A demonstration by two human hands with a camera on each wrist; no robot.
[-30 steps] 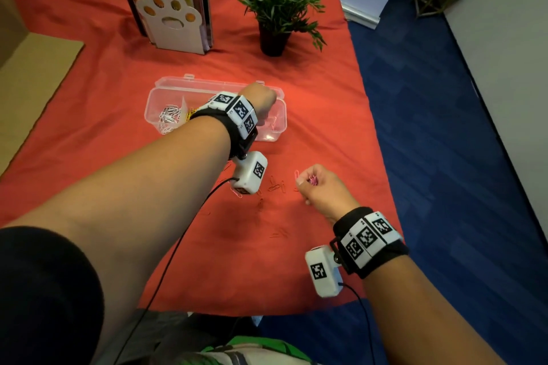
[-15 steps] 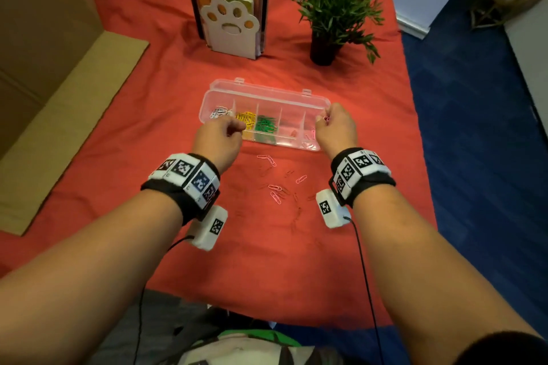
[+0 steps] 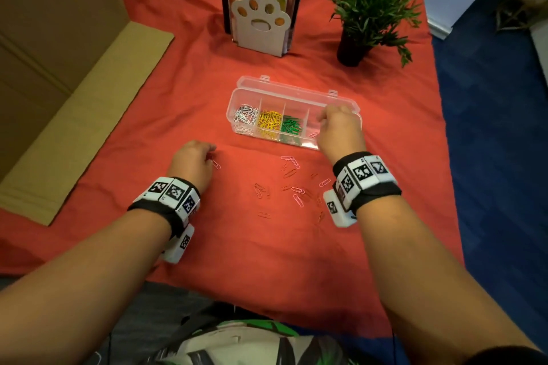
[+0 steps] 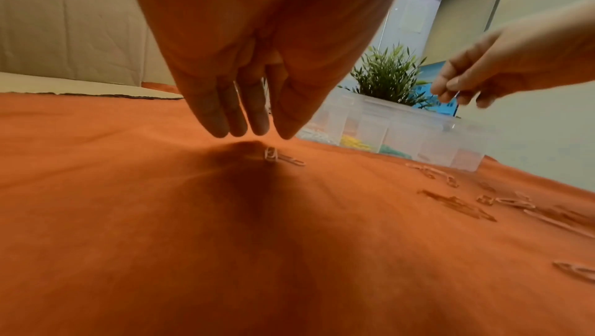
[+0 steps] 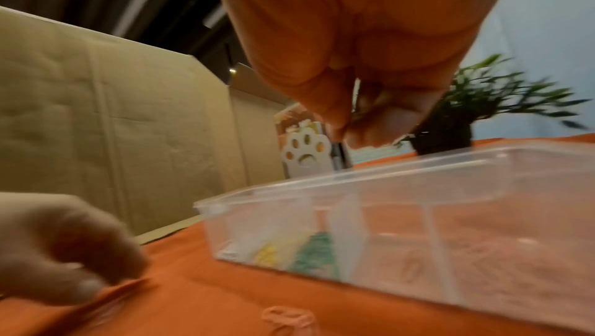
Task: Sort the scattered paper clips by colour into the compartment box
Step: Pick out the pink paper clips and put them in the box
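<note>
Left grip: fingers straight, just above one pink paper clip on red tabletop. Right grip: pinching pink clip over compartment box. Behind: paw bookend, potted plant. Left: cardboard.

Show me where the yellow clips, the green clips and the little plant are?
yellow paper clips [image 3: 269, 124], head view, middle of the pile in its compartment.
green paper clips [image 3: 290, 127], head view, centre of the heap.
potted plant [image 3: 372, 6], head view, on the leaves.
</note>
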